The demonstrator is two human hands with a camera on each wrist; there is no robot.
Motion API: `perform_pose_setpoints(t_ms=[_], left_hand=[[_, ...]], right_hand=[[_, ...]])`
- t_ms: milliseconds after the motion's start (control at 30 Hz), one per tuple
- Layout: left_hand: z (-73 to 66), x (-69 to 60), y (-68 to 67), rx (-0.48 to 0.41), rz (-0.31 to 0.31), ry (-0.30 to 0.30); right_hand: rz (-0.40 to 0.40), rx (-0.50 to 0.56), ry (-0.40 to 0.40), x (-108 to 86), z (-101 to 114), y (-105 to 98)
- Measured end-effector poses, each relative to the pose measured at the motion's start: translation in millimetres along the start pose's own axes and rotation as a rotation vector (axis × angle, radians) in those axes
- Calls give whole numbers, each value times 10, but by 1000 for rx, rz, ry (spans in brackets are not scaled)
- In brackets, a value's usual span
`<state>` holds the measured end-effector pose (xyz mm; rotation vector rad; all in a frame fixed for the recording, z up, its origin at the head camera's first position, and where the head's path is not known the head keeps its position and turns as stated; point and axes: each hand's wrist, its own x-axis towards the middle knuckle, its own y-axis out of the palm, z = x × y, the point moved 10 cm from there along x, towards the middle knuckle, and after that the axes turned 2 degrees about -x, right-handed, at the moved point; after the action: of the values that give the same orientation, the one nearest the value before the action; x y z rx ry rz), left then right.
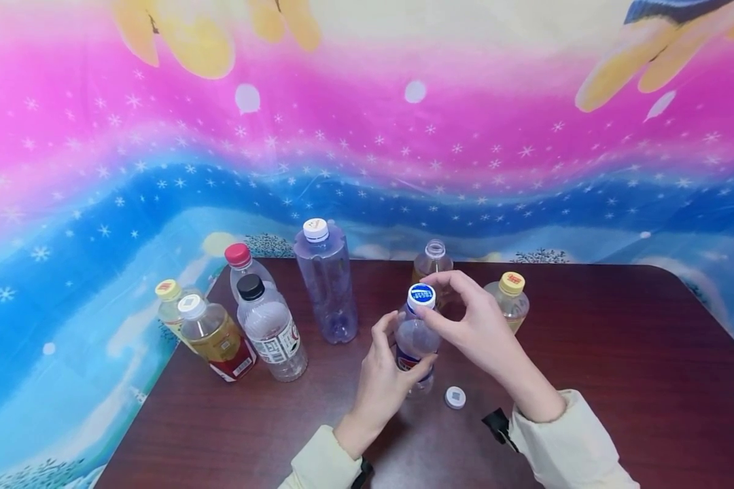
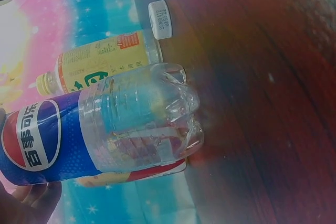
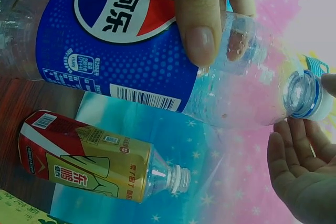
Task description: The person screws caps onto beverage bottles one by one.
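Observation:
A clear plastic bottle [image 1: 417, 334] with a blue cola label stands nearly upright in front of me. My left hand [image 1: 384, 382] grips it around the body, thumb lying over the label. On its mouth sits a white cap [image 1: 421, 296] with a blue printed top. My right hand [image 1: 478, 324] pinches this cap between thumb and fingers; the right wrist view shows the fingers beside the bottle's neck [image 3: 302, 95]. A loose white cap [image 1: 455, 397] lies on the table, just right of the bottle's base. Whether the base touches the table I cannot tell.
Behind my right hand stands an uncapped bottle [image 3: 89, 156] with a gold and red label. A yellow-capped bottle [image 1: 511, 299] is to its right. Several capped bottles stand at the left, among them a tall purplish one [image 1: 325, 285]. A printed cloth [image 1: 367, 136] hangs behind the table [image 1: 618, 380].

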<state>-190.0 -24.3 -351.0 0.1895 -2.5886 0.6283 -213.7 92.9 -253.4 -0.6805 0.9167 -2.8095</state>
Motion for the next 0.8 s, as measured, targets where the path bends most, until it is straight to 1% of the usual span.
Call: perform_pose_setpoints(t_ms=[67, 133, 300, 400, 567, 800], left_hand=[[8, 1, 5, -4, 6, -8], [12, 1, 9, 2, 12, -13], [0, 2, 9, 3, 17, -6], [-2, 1, 3, -5, 13, -2], [3, -4, -1, -10, 13, -8], [7, 3, 9, -29, 22, -26]], right_hand=[[3, 8, 13, 10, -10, 14], [9, 13, 2, 13, 0, 27], [27, 6, -86, -6, 82, 28], [30, 1, -102, -16, 100, 15], [25, 2, -57, -17, 77, -8], [4, 21, 52, 1, 3, -15]])
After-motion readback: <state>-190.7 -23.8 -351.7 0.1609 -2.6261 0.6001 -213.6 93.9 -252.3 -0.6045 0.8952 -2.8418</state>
